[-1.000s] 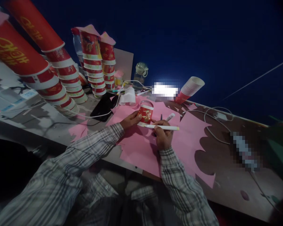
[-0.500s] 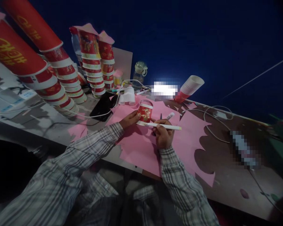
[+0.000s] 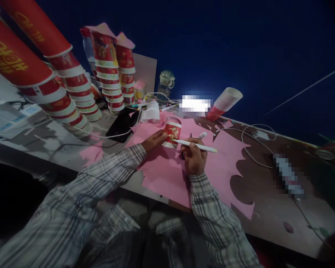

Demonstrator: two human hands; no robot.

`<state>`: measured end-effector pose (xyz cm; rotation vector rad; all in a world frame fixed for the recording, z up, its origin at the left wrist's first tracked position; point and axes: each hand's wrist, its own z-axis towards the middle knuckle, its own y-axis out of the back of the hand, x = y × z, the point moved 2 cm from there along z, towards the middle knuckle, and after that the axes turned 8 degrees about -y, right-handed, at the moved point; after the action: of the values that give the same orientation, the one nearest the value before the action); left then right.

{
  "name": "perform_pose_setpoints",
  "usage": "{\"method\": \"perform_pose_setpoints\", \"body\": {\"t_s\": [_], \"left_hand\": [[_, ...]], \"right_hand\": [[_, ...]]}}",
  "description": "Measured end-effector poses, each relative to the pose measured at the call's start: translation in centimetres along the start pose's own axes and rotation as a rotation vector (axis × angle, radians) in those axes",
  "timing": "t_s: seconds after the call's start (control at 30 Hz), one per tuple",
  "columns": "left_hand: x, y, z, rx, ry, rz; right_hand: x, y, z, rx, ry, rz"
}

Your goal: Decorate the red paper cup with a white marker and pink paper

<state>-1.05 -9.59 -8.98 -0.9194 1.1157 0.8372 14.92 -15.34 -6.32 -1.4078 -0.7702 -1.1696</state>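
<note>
My left hand (image 3: 155, 140) grips a red paper cup (image 3: 172, 132) with a gold pattern and white bands, from its left side. In my right hand (image 3: 194, 156) is a white marker pen (image 3: 197, 145), its tip at the lower right part of the cup's printed wall. Under both hands lies pink paper (image 3: 162, 176) with scalloped cut edges. Behind my right fingers, a white cap-like piece (image 3: 203, 135) and a dark tool, partly hidden, rest on the paper.
Towers of stacked red cups (image 3: 107, 70) stand at the left. A black phone (image 3: 122, 124), a white roll (image 3: 150, 112) and a clear bottle (image 3: 165, 85) sit behind the paper. Stacked white cups (image 3: 226, 100) lean at the back right. White cables (image 3: 248, 147) cross the table.
The pen tip has moved up from the cup's lower white band onto the red pattern, and the pen's tail has tilted down. My left hand still holds the cup in much the same place.
</note>
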Motion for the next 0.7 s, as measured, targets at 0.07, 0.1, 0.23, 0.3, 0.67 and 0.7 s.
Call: {"method": "perform_pose_setpoints", "body": {"t_s": [0.07,0.1,0.23,0.3,0.67,0.7], "left_hand": [[0.09,-0.10,0.00,-0.031,-0.004,-0.048],[0.07,-0.17,-0.03,-0.044,-0.001,-0.078],[-0.44,-0.38,-0.22,-0.058,0.013,-0.116],[-0.68,-0.40,-0.26,-0.058,0.005,-0.103],[-0.15,-0.25,0.00,-0.047,0.021,-0.141],[-0.19,-0.22,0.01,-0.041,0.025,-0.134]], "right_hand": [[0.16,-0.22,0.05,-0.014,0.001,0.026],[0.22,-0.31,0.08,-0.024,0.003,0.038],[0.34,-0.49,0.16,-0.039,0.001,0.065],[0.35,-0.47,0.18,-0.031,-0.005,0.063],[0.28,-0.23,0.15,-0.042,-0.050,0.020],[0.26,-0.22,0.17,-0.041,-0.050,0.010]]}}
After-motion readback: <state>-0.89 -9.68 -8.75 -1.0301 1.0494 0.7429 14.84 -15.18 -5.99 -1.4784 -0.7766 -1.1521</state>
